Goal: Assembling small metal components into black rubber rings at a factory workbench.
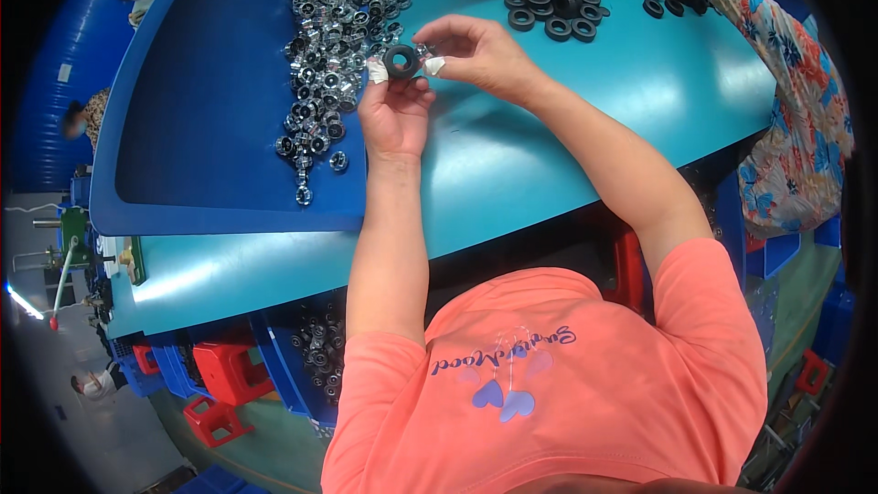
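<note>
My left hand [395, 119] grips a black rubber ring [391, 56], like a small toy tyre, and holds it upright with its hole toward me. Close against the ring's right side, my right hand [489, 57] pinches a small shiny hub-like piece [423, 50] between thumb and fingers; the fingers partly cover it. White tape is wrapped round both thumbs. Beside my left hand, many shiny chrome-and-clear hub pieces [315, 82] lie heaped in a large blue tray [201, 146].
More black rings [558, 9] lie loose at the back of the turquoise table [549, 174]. A person in a floral garment [791, 128] is at the far right. Red stools [229, 370] and a blue bin of dark parts [283, 366] stand below the table's front edge.
</note>
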Motion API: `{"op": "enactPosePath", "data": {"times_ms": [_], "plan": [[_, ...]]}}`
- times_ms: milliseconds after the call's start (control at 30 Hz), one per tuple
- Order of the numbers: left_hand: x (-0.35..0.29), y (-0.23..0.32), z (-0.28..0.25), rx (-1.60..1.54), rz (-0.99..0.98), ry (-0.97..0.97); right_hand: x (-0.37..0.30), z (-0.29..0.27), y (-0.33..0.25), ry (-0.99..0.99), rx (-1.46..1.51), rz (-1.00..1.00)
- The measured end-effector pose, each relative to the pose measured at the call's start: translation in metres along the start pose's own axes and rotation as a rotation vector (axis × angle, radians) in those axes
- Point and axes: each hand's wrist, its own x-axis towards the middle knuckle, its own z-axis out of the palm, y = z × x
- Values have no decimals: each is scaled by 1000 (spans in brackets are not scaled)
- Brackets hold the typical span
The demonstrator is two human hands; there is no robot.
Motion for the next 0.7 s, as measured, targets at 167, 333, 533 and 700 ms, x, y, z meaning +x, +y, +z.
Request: {"op": "enactPosePath", "data": {"times_ms": [167, 333, 533, 700], "plan": [[0, -3, 0, 63, 23, -12, -4, 4, -4, 48, -134, -119], [0, -3, 2, 83, 30, 15, -4, 3, -6, 77, -306, -208], [-3, -3, 5, 96, 47, 18, -2, -10, -8, 39, -261, -159], [-3, -2, 5, 142, 76, -50, -4, -9, -13, 4, -386, -178]]}}
